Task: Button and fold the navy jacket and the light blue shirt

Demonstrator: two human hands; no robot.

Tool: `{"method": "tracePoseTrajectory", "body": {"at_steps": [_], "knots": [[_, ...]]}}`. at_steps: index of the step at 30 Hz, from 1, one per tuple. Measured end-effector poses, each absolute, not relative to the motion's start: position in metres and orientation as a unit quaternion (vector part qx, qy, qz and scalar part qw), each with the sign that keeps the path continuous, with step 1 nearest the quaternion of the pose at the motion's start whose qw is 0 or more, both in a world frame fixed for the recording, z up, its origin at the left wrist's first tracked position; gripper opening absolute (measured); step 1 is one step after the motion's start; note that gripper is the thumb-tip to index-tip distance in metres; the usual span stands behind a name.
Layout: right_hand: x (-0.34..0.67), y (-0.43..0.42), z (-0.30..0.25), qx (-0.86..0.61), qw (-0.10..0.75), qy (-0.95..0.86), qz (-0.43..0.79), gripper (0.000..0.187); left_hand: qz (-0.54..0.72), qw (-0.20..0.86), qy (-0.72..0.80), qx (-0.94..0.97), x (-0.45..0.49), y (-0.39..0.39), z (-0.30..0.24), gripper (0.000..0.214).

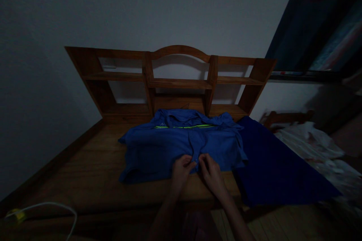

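A blue cloth item [158, 148], perhaps a garment or bag, lies spread on the wooden desk [98, 162]. Across its upper part runs a bright yellow-green line, with pale lettering at the left. A narrow blue fabric strip [195, 146] comes down its middle toward me. My left hand [181, 169] pinches the lower end of this strip from the left. From the right, my right hand [209, 171] pinches at the same end, its fingertips close to the left ones. Something small and pale glints between them, too dim to make out.
A wooden shelf unit [181, 83] stands at the desk's back against the wall. Dark blue cloth [271, 165] hangs over the right side. At the lower left lies a white cable [56, 204] with a yellow end. Pale plastic bags [313, 143] sit farther right.
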State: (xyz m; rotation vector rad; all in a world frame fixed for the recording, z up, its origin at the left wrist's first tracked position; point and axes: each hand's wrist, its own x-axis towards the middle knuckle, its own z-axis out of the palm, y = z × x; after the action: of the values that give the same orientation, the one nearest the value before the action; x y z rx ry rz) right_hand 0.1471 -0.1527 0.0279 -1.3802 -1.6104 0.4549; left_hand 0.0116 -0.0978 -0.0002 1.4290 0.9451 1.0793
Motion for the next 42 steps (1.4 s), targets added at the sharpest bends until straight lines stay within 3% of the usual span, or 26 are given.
{"method": "tracePoseTrajectory", "body": {"at_steps": [42], "knots": [[0.1454,-0.1542,0.0306,-0.567,0.465,-0.655,0.182,0.017,0.455,0.534,0.386,0.599,0.01,-0.1006,0.0081,0.019]]}}
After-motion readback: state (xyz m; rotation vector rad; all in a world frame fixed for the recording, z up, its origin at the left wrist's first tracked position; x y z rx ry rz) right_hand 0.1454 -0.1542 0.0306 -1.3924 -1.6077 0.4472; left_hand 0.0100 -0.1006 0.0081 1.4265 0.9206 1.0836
